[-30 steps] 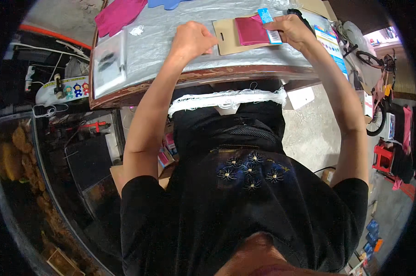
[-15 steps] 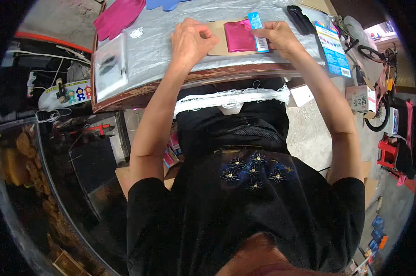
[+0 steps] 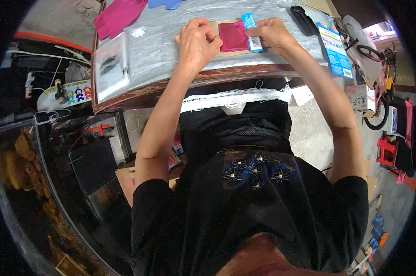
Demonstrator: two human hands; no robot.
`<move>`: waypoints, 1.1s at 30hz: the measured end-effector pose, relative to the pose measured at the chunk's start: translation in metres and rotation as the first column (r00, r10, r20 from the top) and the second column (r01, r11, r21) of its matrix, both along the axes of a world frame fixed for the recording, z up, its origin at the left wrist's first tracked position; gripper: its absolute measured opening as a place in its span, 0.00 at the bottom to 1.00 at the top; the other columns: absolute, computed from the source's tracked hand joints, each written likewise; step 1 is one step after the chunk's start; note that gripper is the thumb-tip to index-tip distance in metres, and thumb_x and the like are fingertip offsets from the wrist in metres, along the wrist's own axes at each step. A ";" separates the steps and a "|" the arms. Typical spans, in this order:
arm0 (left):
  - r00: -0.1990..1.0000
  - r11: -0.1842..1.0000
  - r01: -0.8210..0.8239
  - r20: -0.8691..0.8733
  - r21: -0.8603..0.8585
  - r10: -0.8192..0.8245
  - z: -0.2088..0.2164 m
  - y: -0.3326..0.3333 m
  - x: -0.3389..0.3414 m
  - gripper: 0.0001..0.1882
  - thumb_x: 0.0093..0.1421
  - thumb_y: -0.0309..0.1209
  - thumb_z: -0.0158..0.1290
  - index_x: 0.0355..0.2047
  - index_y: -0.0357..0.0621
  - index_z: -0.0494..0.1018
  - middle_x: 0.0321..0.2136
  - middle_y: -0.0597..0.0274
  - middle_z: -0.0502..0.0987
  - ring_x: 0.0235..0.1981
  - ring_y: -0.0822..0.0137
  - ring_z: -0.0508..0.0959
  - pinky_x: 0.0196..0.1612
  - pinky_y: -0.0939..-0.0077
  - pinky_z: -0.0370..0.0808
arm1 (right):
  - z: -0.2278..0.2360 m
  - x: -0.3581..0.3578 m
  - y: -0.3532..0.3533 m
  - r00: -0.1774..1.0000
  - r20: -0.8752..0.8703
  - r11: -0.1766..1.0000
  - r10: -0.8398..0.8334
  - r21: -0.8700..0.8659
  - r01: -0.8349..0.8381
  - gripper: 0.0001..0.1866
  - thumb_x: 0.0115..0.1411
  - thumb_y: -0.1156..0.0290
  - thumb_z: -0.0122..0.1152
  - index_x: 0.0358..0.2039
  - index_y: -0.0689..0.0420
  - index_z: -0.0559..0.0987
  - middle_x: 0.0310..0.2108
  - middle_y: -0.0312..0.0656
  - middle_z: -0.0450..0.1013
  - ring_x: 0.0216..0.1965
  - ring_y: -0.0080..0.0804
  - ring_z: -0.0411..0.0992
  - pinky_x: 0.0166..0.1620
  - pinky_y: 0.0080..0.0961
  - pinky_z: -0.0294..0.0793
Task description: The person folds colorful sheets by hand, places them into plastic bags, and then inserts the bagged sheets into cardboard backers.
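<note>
A folded, shiny magenta cloth packet (image 3: pixel 232 37) lies on a tan cardboard piece (image 3: pixel 225 54) near the table's front edge. A blue and white label with a barcode (image 3: pixel 248 23) covers the packet's right side. My right hand (image 3: pixel 276 37) grips that labelled end, thumb on top and fingers underneath or behind. My left hand (image 3: pixel 197 45) is at the opposite side, its fingers curled and the thumb against the left edge of the packet and cardboard. The left fingertips partly hide that edge.
Magenta gloves (image 3: pixel 118 18) and a blue piece (image 3: pixel 164 3) lie at the back left. A clear plastic bag (image 3: pixel 110 69) and white string (image 3: pixel 138 31) are at left. A black strap-like item (image 3: pixel 303 20) and a blue-white printed card (image 3: pixel 335 50) lie right.
The packet and its label have shifted slightly left, while my left hand has moved a little right, closing against the packet's left edge. My right hand keeps its grip.
</note>
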State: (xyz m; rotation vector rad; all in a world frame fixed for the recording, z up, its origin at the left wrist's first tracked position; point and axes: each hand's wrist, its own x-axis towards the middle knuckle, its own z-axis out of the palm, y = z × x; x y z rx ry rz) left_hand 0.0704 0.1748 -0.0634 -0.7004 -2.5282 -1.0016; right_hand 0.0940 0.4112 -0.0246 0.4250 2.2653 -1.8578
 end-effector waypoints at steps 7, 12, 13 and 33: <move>0.999 0.999 0.027 0.022 -0.025 -0.027 0.005 -0.004 -0.005 0.10 0.51 0.37 0.64 0.23 0.43 0.81 0.51 0.54 0.79 0.48 0.54 0.79 0.50 0.54 0.73 | -0.010 -0.017 -0.026 0.999 -0.014 0.997 0.052 0.050 -0.051 0.09 0.53 0.74 0.74 0.31 0.64 0.84 0.24 0.39 0.79 0.20 0.23 0.74 0.23 0.22 0.72; 0.999 0.999 -0.019 -0.028 0.042 0.020 0.018 -0.011 -0.002 0.09 0.51 0.36 0.64 0.22 0.45 0.80 0.49 0.59 0.78 0.51 0.53 0.74 0.55 0.50 0.64 | -0.012 -0.019 -0.037 0.995 -0.090 0.997 0.050 -0.049 -0.055 0.08 0.56 0.74 0.71 0.33 0.65 0.83 0.28 0.41 0.80 0.25 0.25 0.76 0.28 0.24 0.75; 0.999 0.999 -0.020 -0.037 0.044 0.022 0.024 -0.013 0.003 0.09 0.51 0.36 0.64 0.22 0.45 0.80 0.49 0.59 0.78 0.51 0.53 0.74 0.55 0.50 0.64 | -0.008 -0.013 -0.037 0.994 -0.108 0.989 0.003 -0.149 -0.020 0.09 0.58 0.73 0.69 0.36 0.65 0.83 0.30 0.40 0.80 0.26 0.24 0.77 0.29 0.22 0.75; 0.766 -0.026 -0.200 0.139 0.980 -0.628 0.050 0.031 0.082 0.23 0.75 0.43 0.42 0.60 0.39 0.65 0.57 0.60 0.72 0.57 0.66 0.74 0.61 0.63 0.71 | 0.014 0.078 -0.061 0.942 -0.246 0.834 -0.227 -0.549 0.057 0.13 0.62 0.70 0.68 0.46 0.59 0.80 0.31 0.30 0.77 0.29 0.14 0.68 0.32 0.18 0.65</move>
